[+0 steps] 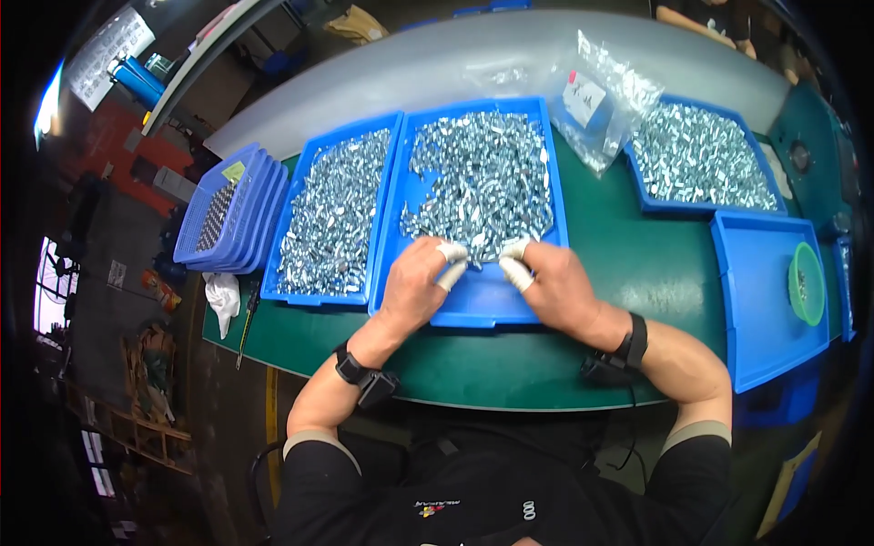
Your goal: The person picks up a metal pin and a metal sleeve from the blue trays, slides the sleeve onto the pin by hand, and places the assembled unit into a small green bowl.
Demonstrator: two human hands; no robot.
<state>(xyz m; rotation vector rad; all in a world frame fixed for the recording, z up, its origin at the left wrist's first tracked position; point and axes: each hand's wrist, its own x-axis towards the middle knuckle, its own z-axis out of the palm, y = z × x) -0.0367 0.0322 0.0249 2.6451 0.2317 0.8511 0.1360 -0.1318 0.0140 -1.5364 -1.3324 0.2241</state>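
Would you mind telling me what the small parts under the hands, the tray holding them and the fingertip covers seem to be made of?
The small parts look like bright plated metal: silvery, with sharp glints. The blue tray looks like moulded plastic, uniform in colour with a smooth, slightly glossy rim. The white covers on the fingertips of the left hand and right hand look like thin rubber or latex, though fabric cannot be ruled out.

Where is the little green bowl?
In the head view, the green bowl sits far on the person's right, inside a blue tray at the table's edge, beyond the right hand.
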